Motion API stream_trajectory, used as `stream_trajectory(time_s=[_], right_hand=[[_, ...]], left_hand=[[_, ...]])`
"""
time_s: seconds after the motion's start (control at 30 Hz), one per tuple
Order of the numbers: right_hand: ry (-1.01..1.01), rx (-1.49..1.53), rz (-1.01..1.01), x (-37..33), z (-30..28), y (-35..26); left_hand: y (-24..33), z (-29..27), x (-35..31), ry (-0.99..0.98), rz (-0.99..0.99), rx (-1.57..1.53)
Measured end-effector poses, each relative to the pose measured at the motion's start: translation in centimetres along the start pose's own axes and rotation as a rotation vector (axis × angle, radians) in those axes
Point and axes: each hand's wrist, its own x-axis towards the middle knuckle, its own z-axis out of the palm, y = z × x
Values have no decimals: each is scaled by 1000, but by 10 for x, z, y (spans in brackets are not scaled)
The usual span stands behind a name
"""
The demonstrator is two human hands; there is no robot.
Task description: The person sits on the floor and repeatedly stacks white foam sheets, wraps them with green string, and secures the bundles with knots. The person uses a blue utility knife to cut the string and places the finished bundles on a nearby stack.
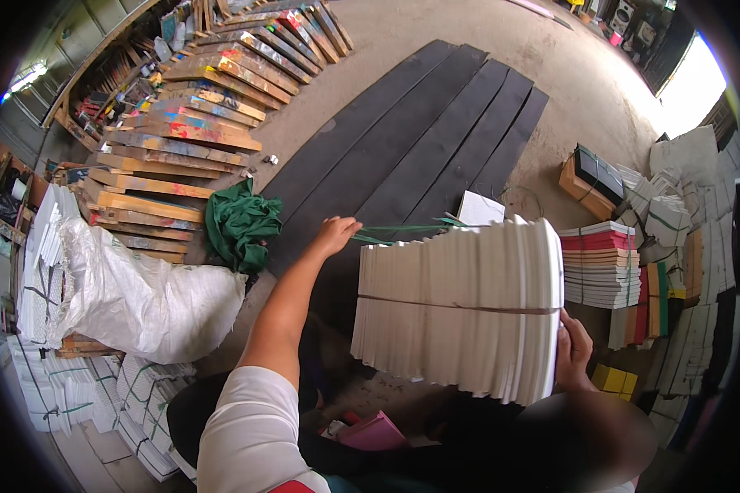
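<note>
A thick bundle of white foam-like sheets [444, 308] stands in front of me, its sheets pressed side by side with uneven edges. A dark brown strap [459, 306] runs across its middle. My left hand [337, 236] is closed round one end of a green strap [403, 228], which stretches over the bundle's far top edge. Against the bundle's right face, my right hand [573, 349] grips the side, its thumb along the sheet and some fingers hidden. A white square piece [479, 209] lies just behind the bundle.
Long black sheets [403, 135] cover the floor ahead. Paint-stained wooden frames [193, 123] stand in rows at left, near a green cloth [242, 224] and a white sack [140, 292]. Strapped stacks [600, 263] line the right. A pink object [372, 431] is below.
</note>
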Motion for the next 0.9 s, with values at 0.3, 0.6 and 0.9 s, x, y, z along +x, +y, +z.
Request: stream_trajectory(time_s=[0.3, 0.6, 0.9], right_hand=[[120, 387, 221, -30, 17, 59], [153, 348, 237, -34, 16, 64], [146, 304, 285, 22, 10, 16]], left_hand=[[-2, 68, -60, 139, -131, 206], [43, 121, -173, 143, -74, 266], [74, 210, -275, 304, -871, -1738]])
